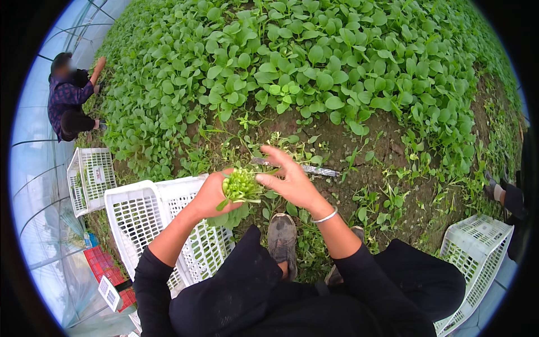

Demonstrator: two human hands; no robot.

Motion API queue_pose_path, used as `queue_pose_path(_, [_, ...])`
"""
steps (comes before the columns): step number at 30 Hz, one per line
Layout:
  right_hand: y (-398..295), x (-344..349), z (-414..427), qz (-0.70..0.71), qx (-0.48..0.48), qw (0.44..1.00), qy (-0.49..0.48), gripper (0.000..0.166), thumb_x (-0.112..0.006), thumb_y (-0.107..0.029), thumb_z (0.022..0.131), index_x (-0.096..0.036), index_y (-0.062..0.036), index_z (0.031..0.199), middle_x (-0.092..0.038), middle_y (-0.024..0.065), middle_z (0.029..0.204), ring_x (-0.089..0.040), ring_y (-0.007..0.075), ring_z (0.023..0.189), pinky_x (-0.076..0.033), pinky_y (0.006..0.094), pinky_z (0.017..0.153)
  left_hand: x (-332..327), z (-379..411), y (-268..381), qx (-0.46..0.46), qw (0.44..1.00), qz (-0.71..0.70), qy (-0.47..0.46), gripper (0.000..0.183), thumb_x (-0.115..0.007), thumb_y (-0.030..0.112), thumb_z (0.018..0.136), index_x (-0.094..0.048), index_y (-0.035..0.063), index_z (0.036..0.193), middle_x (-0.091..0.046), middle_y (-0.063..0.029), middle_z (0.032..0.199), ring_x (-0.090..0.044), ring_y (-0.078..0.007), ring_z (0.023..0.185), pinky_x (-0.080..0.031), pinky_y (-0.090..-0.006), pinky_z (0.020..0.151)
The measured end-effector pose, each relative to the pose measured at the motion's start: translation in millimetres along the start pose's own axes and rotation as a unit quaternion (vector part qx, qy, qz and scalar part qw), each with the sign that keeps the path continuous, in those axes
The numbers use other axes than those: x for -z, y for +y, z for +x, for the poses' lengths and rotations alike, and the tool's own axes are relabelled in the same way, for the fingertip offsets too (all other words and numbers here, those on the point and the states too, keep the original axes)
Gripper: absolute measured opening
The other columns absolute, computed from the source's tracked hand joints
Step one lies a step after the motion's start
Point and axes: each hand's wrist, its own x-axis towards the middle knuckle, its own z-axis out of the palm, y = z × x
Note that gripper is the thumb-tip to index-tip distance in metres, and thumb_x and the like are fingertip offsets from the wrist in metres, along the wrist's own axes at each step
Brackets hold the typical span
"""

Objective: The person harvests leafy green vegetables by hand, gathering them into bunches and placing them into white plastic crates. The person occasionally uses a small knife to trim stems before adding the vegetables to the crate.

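My left hand (212,194) is closed around a bunch of cut leafy greens (242,185), the pale stem ends turned up and the leaves hanging below. Close to the right of the bunch, my right hand (288,179) has its fingers spread and holds nothing; its thumb is near the stems, and whether it touches them I cannot tell. A knife (316,169) with a wrapped handle lies on the soil beyond my right hand, which partly hides it. A white plastic crate (206,252) stands below my left forearm.
Dense leafy greens (324,80) grow ahead, edged by soil (379,156) with scattered plants. A person (71,97) crouches far left near another white crate (97,175). A red crate (103,263) is lower left. At right are a white crate (476,240) and another person's leg (513,200).
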Motion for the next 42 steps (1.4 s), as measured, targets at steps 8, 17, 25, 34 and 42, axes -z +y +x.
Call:
queue_pose_path(8, [2.2, -2.2, -1.6, 0.241, -0.041, 0.963, 0.110, 0.004, -0.068, -0.005, 0.085, -0.068, -0.0011, 0.087, -0.061, -0.0005, 0.075, -0.052, 0.0076, 0.063, -0.046, 0.0239, 0.061, -1.9, -3.6, 9.4, -0.096, 0.942, 0.316, 0.057, 0.049, -0.070, 0.006, 0.053, -0.061, 0.0034, 0.102, -0.063, -0.0115, 0.088, -0.057, -0.0314, 0.087, -0.040, -0.0398, 0.087])
queue_pose_path(17, [11.1, -27.5, 0.3, 0.183, 0.009, 0.972, 0.150, 0.007, -0.067, -0.005, 0.085, -0.065, -0.0013, 0.090, -0.062, -0.0009, 0.077, -0.053, 0.0054, 0.067, -0.045, 0.0223, 0.062, -8.3, 1.2, 16.8, -0.263, 0.813, 0.512, 0.087, 0.045, -0.064, 0.004, 0.058, -0.060, 0.0051, 0.103, -0.060, -0.0063, 0.089, -0.057, -0.0252, 0.085, -0.039, -0.0435, 0.089])
queue_pose_path(25, [-37.5, -16.0, -9.8, -0.096, 0.250, 0.963, 0.036, 0.021, -0.070, -0.004, 0.072, -0.060, -0.0048, 0.090, -0.055, 0.0076, 0.089, -0.054, 0.0225, 0.076, -0.045, 0.0329, 0.069, -4.7, 0.4, 14.8, -0.177, 0.892, 0.404, 0.094, 0.045, -0.068, 0.005, 0.057, -0.060, 0.0054, 0.101, -0.061, -0.0079, 0.085, -0.058, -0.0270, 0.083, -0.039, -0.0411, 0.086])
queue_pose_path(34, [-36.9, -7.4, -15.1, -0.041, 0.181, 0.975, 0.122, 0.017, -0.069, -0.005, 0.074, -0.059, -0.0038, 0.087, -0.055, 0.0088, 0.089, -0.056, 0.0210, 0.078, -0.047, 0.0324, 0.070, -4.2, 0.0, 12.0, -0.180, 0.877, 0.434, 0.096, 0.049, -0.070, 0.004, 0.054, -0.060, 0.0055, 0.102, -0.060, -0.0084, 0.085, -0.058, -0.0271, 0.084, -0.038, -0.0413, 0.087])
queue_pose_path(42, [-15.0, -10.3, -2.6, 0.090, 0.052, 0.986, 0.129, 0.009, -0.069, -0.009, 0.082, -0.061, -0.0033, 0.083, -0.055, 0.0019, 0.081, -0.051, 0.0086, 0.069, -0.042, 0.0229, 0.060, -12.2, -0.6, 13.9, -0.306, 0.798, 0.515, 0.057, 0.023, -0.057, 0.015, 0.075, -0.062, 0.0080, 0.096, -0.057, -0.0018, 0.079, -0.056, -0.0194, 0.079, -0.040, -0.0410, 0.085])
